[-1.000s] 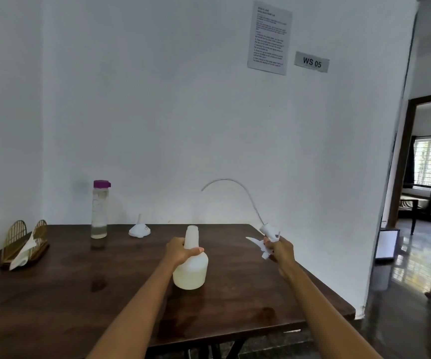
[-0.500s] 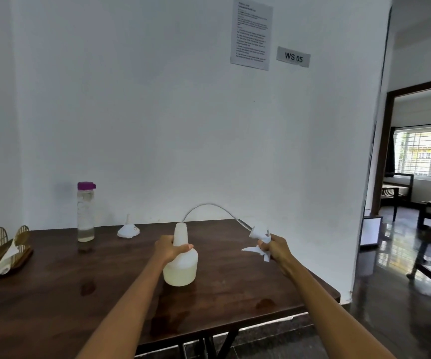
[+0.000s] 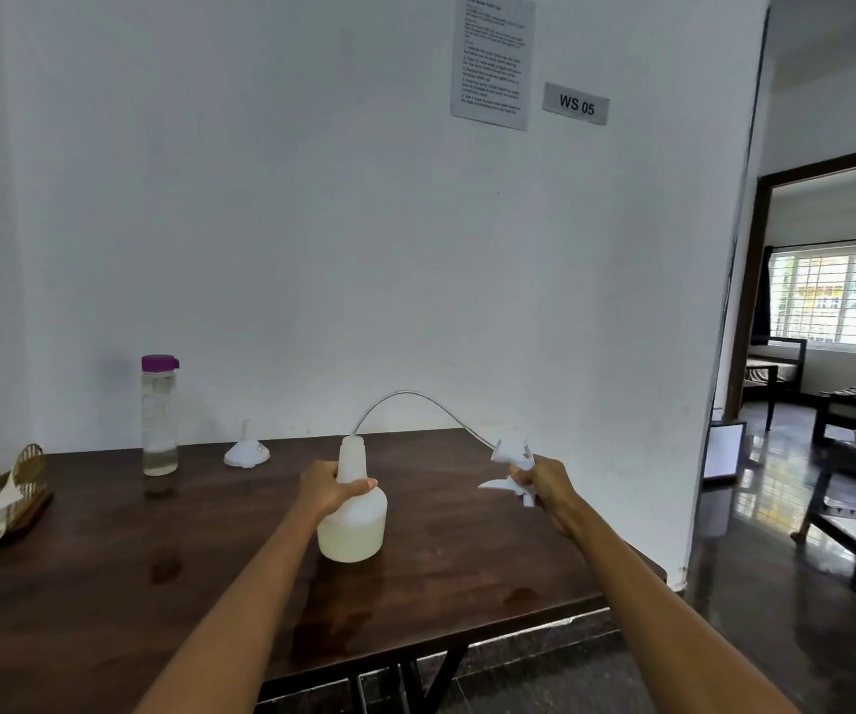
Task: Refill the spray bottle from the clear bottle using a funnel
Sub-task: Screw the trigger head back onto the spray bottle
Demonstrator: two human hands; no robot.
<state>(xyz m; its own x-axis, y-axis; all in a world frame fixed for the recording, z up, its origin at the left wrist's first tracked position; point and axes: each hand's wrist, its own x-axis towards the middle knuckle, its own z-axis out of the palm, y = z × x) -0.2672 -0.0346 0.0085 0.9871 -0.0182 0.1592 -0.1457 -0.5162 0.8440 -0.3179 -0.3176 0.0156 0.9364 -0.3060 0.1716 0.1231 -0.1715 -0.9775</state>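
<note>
At frame centre, the left hand (image 3: 330,489) grips one upright spray bottle (image 3: 352,512) while the right hand (image 3: 544,481) pinches its spray head (image 3: 510,468), tube (image 3: 415,399) arching leftward into the neck; one clear bottle (image 3: 159,414) and one funnel (image 3: 246,450) stand left.

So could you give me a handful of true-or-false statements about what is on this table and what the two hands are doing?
1. The left hand grips the spray bottle at its neck. True.
2. The trigger head is screwed onto the spray bottle. False: the right hand holds it off to the side, and only its thin tube arcs back to the bottle's open mouth.
3. The funnel sits in the spray bottle's mouth. False: it rests on the table, wide end down, near the wall.
4. The clear bottle stands upright with its purple cap on. True.
5. The clear bottle is full to the top. False: liquid shows only near its bottom.
</note>
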